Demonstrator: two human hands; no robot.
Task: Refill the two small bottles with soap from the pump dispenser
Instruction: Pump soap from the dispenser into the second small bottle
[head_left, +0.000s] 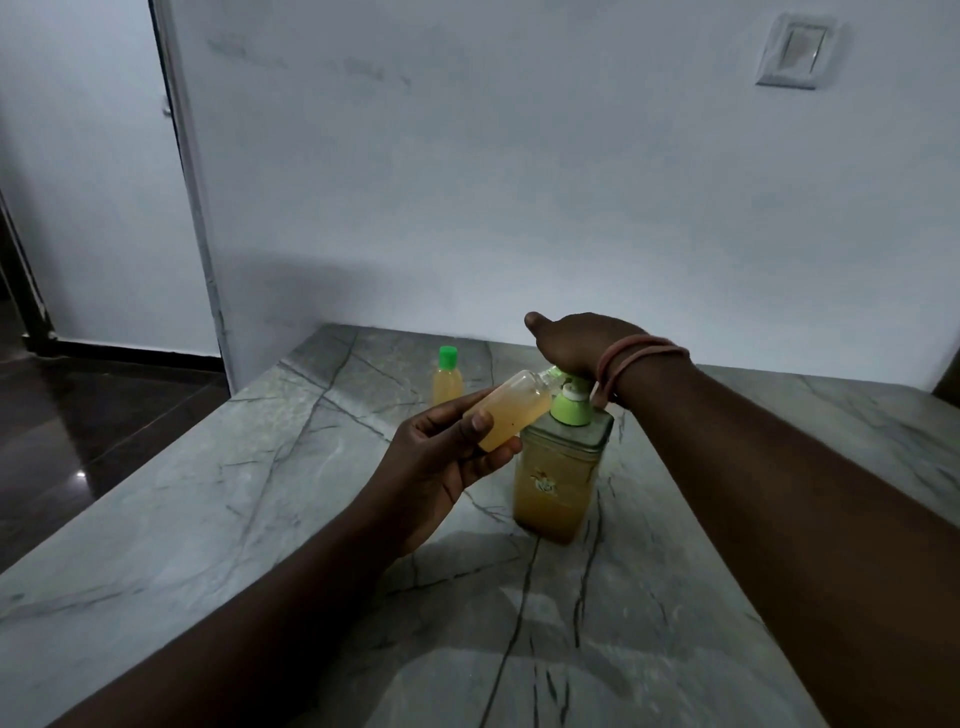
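From the head camera, you stand at a grey marble counter (218, 519) laced with dark veins, and the pump dispenser (558, 467) upon it serves as your landmark: a square clear bottle, partly filled with amber soap, with a green collar and pump head. Your right hand (582, 345) lies on top of its pump, palm down; the fingers are hidden beyond the hand, so you cannot tell how they are set, though the thumb points left. Thin bands circle that wrist. Just left of the dispenser your left hand (447, 457) holds a small open bottle (511, 410), thumb and curled fingers pinching its lower body; it is tilted with its mouth at the pump's spout and holds some amber liquid. Behind and to the left of the dispenser, well apart from it, a second small bottle (448, 376) stands upright with a green cap. A plain white wall rises behind the dispenser, with a switch plate (797, 49) high to its right. Far left of it are a doorway and dark glossy floor (78, 415).
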